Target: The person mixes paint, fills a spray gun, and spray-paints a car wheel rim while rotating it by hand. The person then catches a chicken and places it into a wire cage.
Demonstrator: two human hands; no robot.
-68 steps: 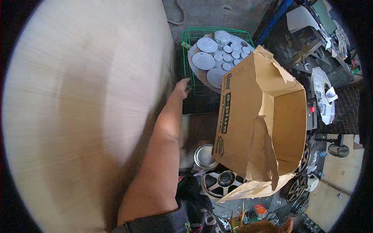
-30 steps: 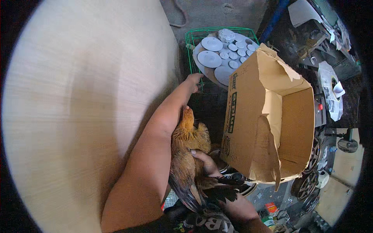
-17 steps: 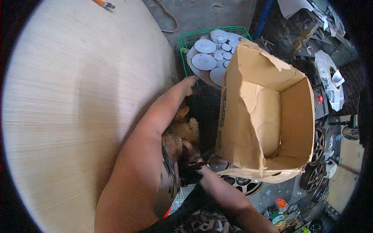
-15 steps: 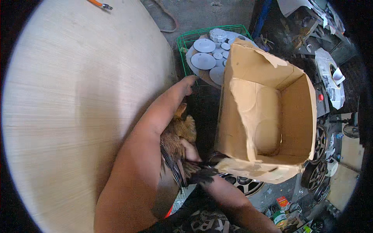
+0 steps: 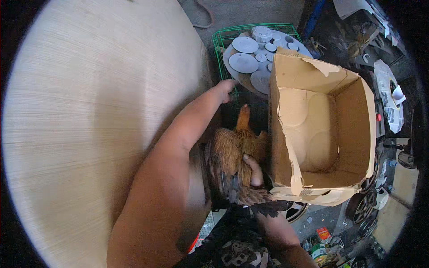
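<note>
A brown hen [image 5: 237, 149] with darker wing and tail feathers is in front of me, its head stretched away from me. My right hand [image 5: 254, 172] grips its back from the right, thumb on top; the other fingers are hidden beneath feathers. Ahead, my left hand [image 5: 228, 90] curls at the near left part of a green wire cage [image 5: 220, 58], fingertips partly hidden. Beside the hen on the right stands an open, torn cardboard box [image 5: 321, 129].
A round grey board [image 5: 232, 73] bearing several grey discs lies on the cage. A large pale wooden panel [image 5: 80, 134] fills the left side. Wheel rims [image 5: 362, 207], a newspaper-covered ring [image 5: 389, 98] and assorted containers [image 5: 318, 252] are on the right.
The hen, in my right hand, has come out from behind my left arm, shifting right and showing its neck and back. My left hand remains at the cage; the whole view shifted slightly.
</note>
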